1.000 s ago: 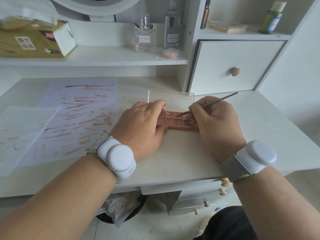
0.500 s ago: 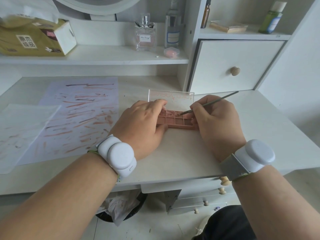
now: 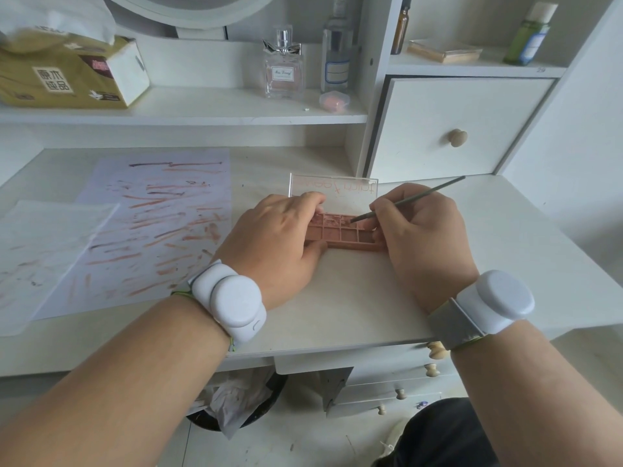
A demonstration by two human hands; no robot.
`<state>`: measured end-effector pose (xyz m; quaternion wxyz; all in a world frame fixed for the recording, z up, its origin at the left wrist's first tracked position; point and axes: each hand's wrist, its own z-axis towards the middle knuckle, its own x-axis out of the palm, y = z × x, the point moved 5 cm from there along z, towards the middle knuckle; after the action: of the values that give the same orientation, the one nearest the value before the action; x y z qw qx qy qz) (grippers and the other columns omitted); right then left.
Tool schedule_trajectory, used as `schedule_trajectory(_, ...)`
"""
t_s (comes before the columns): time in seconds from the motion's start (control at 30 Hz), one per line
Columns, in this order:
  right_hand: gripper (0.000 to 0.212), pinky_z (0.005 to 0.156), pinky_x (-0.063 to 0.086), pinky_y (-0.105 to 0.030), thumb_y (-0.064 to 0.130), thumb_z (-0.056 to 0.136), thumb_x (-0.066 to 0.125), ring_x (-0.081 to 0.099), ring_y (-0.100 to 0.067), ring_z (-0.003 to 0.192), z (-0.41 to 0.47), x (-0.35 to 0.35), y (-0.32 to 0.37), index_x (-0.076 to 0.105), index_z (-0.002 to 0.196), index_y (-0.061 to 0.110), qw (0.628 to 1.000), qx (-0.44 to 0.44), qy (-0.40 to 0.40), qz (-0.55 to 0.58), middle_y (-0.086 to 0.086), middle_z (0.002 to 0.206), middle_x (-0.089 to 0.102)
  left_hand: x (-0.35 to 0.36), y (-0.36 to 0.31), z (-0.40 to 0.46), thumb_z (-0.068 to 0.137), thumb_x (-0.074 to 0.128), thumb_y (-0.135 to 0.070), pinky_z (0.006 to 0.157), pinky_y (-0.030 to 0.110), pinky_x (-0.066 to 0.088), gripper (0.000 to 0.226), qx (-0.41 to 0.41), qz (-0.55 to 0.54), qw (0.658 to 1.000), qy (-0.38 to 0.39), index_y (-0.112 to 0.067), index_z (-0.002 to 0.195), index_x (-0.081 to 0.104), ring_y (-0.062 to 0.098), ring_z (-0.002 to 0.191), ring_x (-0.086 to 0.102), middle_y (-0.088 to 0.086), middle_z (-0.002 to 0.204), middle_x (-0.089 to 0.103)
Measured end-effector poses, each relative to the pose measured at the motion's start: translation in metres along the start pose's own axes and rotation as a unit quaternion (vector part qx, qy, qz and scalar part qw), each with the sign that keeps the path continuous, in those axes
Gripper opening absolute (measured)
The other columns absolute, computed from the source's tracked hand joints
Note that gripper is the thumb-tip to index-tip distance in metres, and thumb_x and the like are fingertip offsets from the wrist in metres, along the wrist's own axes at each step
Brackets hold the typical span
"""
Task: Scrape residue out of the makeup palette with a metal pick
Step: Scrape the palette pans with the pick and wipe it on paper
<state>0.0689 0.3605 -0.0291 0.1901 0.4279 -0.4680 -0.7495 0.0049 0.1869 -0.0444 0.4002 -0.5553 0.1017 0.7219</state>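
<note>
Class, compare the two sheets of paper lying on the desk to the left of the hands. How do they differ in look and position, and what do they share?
The larger sheet is densely streaked with orange-brown and dark strokes; the smaller sheet carries only faint marks. The larger lies nearer the makeup palette; the smaller sits further left, overlapping the larger's left edge. Both are pale, flat and smeared with makeup.

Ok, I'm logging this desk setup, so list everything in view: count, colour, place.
makeup palette: 1, pink, clear lid up, desk centre
metal pick: 1, grey, tip in palette
smeared paper: 1, white, desk left
tissue sheet: 1, white, overlapping paper
tissue box: 1, yellow, shelf left
perfume bottle: 1, clear pink, shelf
clear bottle: 1, beside perfume
pink puff case: 1, shelf
green bottle: 1, upper shelf right
bin: 1, black, under desk
left hand: steadies palette
right hand: grips pick
</note>
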Motion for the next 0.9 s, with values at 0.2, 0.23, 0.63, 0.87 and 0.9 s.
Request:
schedule_trajectory(0.2, 0.02, 0.076, 0.063, -0.044, 0.019, 0.093, 0.061, 0.071, -0.01, 0.063, 0.0, 0.0, 0.0, 0.073, 0.077, 0.019, 1.0, -0.001, 0.003, 0.002, 0.012, 0.067, 0.078, 0.0, 0.0, 0.0, 0.085, 0.054, -0.04, 0.093, 0.046, 0.049, 0.054, 0.001, 0.002, 1.0, 0.0, -0.02, 0.134, 0.046, 0.026, 0.118, 0.054, -0.009, 0.126, 0.064)
schedule_trajectory(0.23, 0.02, 0.076, 0.063, -0.044, 0.019, 0.093, 0.061, 0.071, -0.011, 0.063, 0.0, -0.001, 0.0, 0.073, 0.077, 0.019, 1.0, -0.001, 0.002, 0.004, 0.011, 0.068, 0.078, 0.0, 0.0, 0.0, 0.086, 0.055, -0.039, 0.093, 0.046, 0.049, 0.053, 0.001, 0.001, 1.0, 0.0, -0.02, 0.135, 0.046, 0.026, 0.119, 0.054, -0.009, 0.126, 0.064)
schedule_trajectory(0.63, 0.02, 0.074, 0.063, -0.039, 0.016, 0.093, 0.059, 0.068, -0.006, 0.057, -0.001, -0.001, 0.001, 0.073, 0.078, 0.018, 1.0, 0.005, 0.001, 0.013, 0.01, 0.066, 0.078, -0.001, 0.0, 0.0, 0.086, 0.059, -0.036, 0.093, 0.045, 0.048, 0.051, 0.004, -0.003, 1.0, -0.004, -0.021, 0.133, 0.046, 0.026, 0.117, 0.054, -0.009, 0.125, 0.064)
schedule_trajectory(0.87, 0.02, 0.065, 0.059, -0.042, 0.016, 0.094, 0.062, 0.062, -0.011, 0.05, -0.005, -0.007, 0.005, 0.073, 0.078, 0.013, 0.997, 0.034, -0.032, 0.066, 0.0, 0.066, 0.077, -0.006, -0.005, -0.003, 0.082, 0.057, -0.033, 0.088, 0.046, 0.049, 0.054, 0.002, 0.001, 1.0, -0.014, -0.02, 0.133, 0.046, 0.029, 0.112, 0.056, -0.002, 0.121, 0.065)
schedule_trajectory(0.9, 0.02, 0.068, 0.061, -0.045, 0.017, 0.095, 0.062, 0.063, -0.011, 0.051, -0.008, -0.007, 0.008, 0.073, 0.08, 0.013, 0.997, 0.037, -0.036, 0.058, 0.0, 0.067, 0.077, -0.01, -0.007, -0.004, 0.082, 0.058, -0.031, 0.087, 0.046, 0.05, 0.054, 0.008, -0.001, 1.0, -0.026, -0.019, 0.133, 0.048, 0.03, 0.111, 0.057, -0.001, 0.122, 0.064)
